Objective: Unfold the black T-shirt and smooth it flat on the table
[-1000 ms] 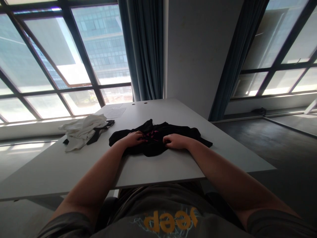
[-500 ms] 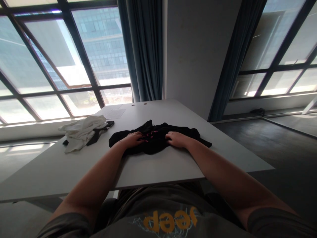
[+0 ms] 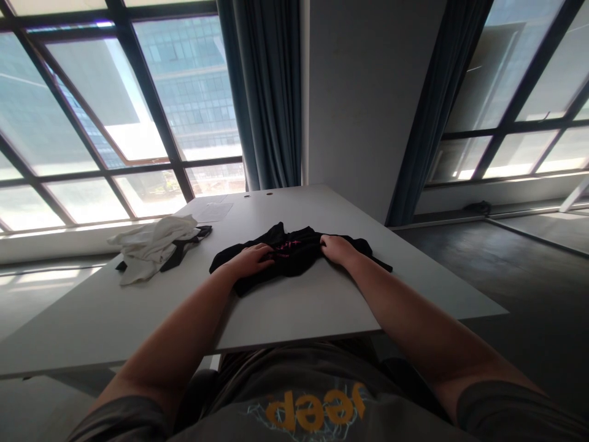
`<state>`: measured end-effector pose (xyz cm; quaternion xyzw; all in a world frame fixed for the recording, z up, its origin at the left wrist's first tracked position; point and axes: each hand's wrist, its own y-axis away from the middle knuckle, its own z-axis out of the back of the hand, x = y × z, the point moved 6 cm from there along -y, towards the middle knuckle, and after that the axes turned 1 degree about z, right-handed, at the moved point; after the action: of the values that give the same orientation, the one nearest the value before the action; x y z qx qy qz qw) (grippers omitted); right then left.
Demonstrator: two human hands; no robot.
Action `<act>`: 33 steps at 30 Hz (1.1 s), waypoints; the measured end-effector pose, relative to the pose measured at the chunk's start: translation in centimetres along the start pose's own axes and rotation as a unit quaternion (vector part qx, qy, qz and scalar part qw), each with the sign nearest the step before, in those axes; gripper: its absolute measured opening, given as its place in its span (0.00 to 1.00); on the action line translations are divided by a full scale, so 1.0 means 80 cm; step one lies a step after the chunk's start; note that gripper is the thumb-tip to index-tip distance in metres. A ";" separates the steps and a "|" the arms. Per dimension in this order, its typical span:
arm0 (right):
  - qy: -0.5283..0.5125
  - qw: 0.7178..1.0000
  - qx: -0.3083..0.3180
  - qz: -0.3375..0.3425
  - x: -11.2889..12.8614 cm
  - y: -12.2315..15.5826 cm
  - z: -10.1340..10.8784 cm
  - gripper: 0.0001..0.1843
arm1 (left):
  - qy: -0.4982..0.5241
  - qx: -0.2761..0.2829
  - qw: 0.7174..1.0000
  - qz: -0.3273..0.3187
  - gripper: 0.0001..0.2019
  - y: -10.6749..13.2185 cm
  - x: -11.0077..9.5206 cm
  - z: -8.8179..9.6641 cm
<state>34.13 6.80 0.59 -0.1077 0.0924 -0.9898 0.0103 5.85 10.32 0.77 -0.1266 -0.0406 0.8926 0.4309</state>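
A crumpled black shirt (image 3: 301, 261) with pink print lies spread sideways on the white table (image 3: 294, 313) in front of me. On its left part rests my left hand (image 3: 251, 259), fingers stretched and slightly apart, palm down. My right hand (image 3: 335, 250) has its fingers curled into the cloth right of the print, pinching a fold. The fingertips of that hand are partly hidden. Folds cover part of the print.
A heap of white cloth (image 3: 156, 245) with dark parts lies at the table's left. A sheet of paper (image 3: 216, 212) is near the back edge. Behind stand a curtain (image 3: 264, 98), a wall pillar (image 3: 363, 110) and windows.
The shirt's near edge has shifted, rising in the middle and dropping on the left. My right hand has moved slightly right and away from me, my left slightly right. More print shows.
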 end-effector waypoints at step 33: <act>-0.096 0.963 0.143 0.207 0.049 0.034 -0.013 0.28 | 0.032 0.056 0.998 -0.022 0.33 -0.004 0.018 -0.022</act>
<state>30.11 4.13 -0.09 -0.1782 -0.0311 -0.9540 0.2392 5.70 11.58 -1.14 -0.1302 0.0207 0.8793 0.4577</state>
